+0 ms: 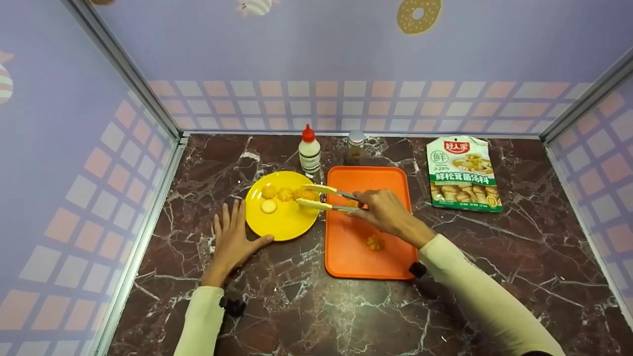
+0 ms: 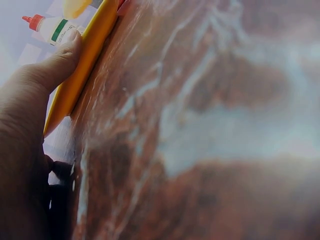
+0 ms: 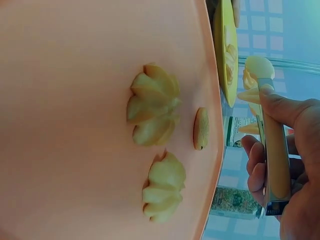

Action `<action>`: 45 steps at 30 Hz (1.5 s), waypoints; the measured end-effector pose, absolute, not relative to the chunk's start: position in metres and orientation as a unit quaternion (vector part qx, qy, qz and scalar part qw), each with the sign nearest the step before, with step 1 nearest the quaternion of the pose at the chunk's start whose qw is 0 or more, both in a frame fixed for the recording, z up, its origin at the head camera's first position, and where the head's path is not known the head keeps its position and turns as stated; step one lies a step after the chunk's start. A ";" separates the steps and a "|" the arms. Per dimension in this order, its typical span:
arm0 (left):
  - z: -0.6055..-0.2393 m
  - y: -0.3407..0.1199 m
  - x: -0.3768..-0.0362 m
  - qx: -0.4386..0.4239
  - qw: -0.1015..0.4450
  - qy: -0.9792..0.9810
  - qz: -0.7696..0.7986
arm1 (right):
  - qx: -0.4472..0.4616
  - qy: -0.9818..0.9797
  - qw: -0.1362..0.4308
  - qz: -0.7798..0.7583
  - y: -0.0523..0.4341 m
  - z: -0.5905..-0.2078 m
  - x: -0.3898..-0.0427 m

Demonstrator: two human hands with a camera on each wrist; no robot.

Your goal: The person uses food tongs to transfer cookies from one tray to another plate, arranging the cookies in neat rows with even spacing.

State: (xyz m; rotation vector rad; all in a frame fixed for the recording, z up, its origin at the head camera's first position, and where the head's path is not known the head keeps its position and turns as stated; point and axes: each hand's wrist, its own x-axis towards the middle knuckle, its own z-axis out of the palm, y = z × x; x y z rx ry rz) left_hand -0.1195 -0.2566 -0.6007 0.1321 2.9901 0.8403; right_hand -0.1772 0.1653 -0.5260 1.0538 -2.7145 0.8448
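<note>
Reaching leftward over the orange tray [image 1: 346, 257], the right hand [image 1: 383, 212] was seen with fingers curled around yellow tongs [image 1: 324, 198], whose tips lay over the yellow plate [image 1: 287, 227], beyond the fingertips. The left hand [image 1: 232, 242] was laid flat, fingers spread, its thumb touching the plate's rim.

Plate [image 1: 282, 225] lies on tabletop [image 1: 519, 257], left of tray [image 1: 346, 257], the two just beside each other. Squeeze bottle [image 1: 309, 151] and jar [image 1: 355, 146] stand behind them. Pouch [image 1: 463, 173] lies right of tray. Cookies [image 1: 284, 194] on plate; one cookie [image 1: 375, 242] on tray.
</note>
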 end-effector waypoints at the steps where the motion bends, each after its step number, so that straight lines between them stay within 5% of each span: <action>1: -0.601 -0.257 -0.119 0.042 0.016 0.962 0.270 | 0.347 -0.894 0.053 0.277 0.163 -0.526 -0.178; 25: -0.600 -0.257 -0.119 0.042 0.026 0.961 0.272 | 0.371 -0.894 0.031 0.249 0.125 -0.535 -0.188; 45: -0.599 -0.257 -0.119 0.039 0.026 0.962 0.268 | 0.409 -0.888 0.069 0.199 0.102 -0.537 -0.189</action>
